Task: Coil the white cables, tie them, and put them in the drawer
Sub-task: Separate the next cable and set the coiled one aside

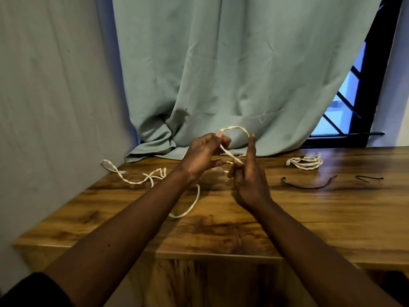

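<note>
A long white cable point(132, 181) trails loose over the left part of the wooden table point(309, 209). Both hands are raised above the table's middle. My left hand point(202, 156) pinches the cable, which arches in a loop from its fingertips over to the upright index finger of my right hand point(249, 176). A strand also runs slanting down between the two hands. A second white cable point(305, 161) lies coiled at the table's back right. Two black ties point(308, 185) point(369, 178) lie on the table in front of that coil.
A pale green curtain point(232, 74) hangs behind the table and its hem rests on the back edge. A barred window point(352, 107) shows at the right. A plain wall stands to the left. The table's front edge runs below my forearms.
</note>
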